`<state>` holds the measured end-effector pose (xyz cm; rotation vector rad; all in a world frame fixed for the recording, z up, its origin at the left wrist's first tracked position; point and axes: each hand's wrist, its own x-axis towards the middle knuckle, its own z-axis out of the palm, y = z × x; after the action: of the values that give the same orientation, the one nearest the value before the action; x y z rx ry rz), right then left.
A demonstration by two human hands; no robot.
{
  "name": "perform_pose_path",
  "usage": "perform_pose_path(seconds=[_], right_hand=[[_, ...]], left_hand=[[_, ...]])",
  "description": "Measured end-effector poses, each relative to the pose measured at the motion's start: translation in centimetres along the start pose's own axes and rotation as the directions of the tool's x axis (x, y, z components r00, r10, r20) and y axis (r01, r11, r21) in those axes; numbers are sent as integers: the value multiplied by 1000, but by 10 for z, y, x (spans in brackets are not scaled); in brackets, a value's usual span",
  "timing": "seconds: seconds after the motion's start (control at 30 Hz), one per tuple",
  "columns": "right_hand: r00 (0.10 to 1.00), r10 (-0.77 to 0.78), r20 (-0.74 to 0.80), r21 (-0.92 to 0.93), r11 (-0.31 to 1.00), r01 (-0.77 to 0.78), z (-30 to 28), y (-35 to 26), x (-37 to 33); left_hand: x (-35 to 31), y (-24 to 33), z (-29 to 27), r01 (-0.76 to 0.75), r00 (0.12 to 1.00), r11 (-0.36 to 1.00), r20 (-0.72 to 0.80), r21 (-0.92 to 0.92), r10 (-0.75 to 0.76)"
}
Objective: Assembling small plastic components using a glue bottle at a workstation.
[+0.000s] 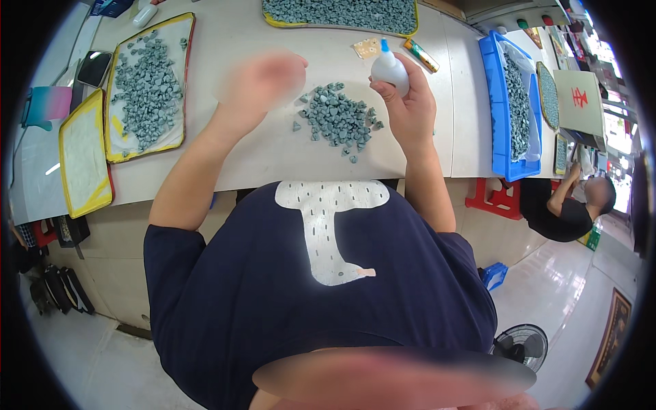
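Note:
My right hand (415, 102) is wrapped round a small white squeeze bottle (389, 70), which stands upright in the grip with its light-blue nozzle pointing to the far side. My left hand (268, 80) hovers over the table to the left; a blur covers it, so its fingers and anything in them cannot be made out. Between and a little nearer than the hands lies a loose pile of small grey-green stone-like pieces (338, 117), a few strayed from its edge. Just beyond the bottle are a patterned orange-tan scrap (367, 48) and a green-and-orange tube (421, 56).
Yellow-edged trays of similar pieces stand on the left (147, 89) and at the far side (342, 15). A yellow-edged tray (85, 154) and a phone (95, 68) lie further left. To the right is a blue bin (501, 102) of pieces. Another person (567, 205) sits beyond.

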<state>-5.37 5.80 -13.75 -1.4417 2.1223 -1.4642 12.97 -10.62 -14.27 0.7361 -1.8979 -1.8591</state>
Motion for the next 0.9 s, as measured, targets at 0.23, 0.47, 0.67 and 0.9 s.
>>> perform_pose_path(seconds=[0.23,0.47,0.67,0.9], right_hand=[[996,-84,10,-86,993,84,-10,-18,4],[955,-293,37,-291,911,291,-21,-29,11],[878,-473,76,-535,724,436,-26,-40,14],[855,-509,97,-596,659,459,-26,-48,17]], left_hand=[[-5,4,9,-31,990,967,124,-253,64],[-13,10,14,-312,949,944,-11,107,315],[-11,4,18,-494,845,811,-48,314,533],[-11,4,16,-522,826,790,-42,321,562]])
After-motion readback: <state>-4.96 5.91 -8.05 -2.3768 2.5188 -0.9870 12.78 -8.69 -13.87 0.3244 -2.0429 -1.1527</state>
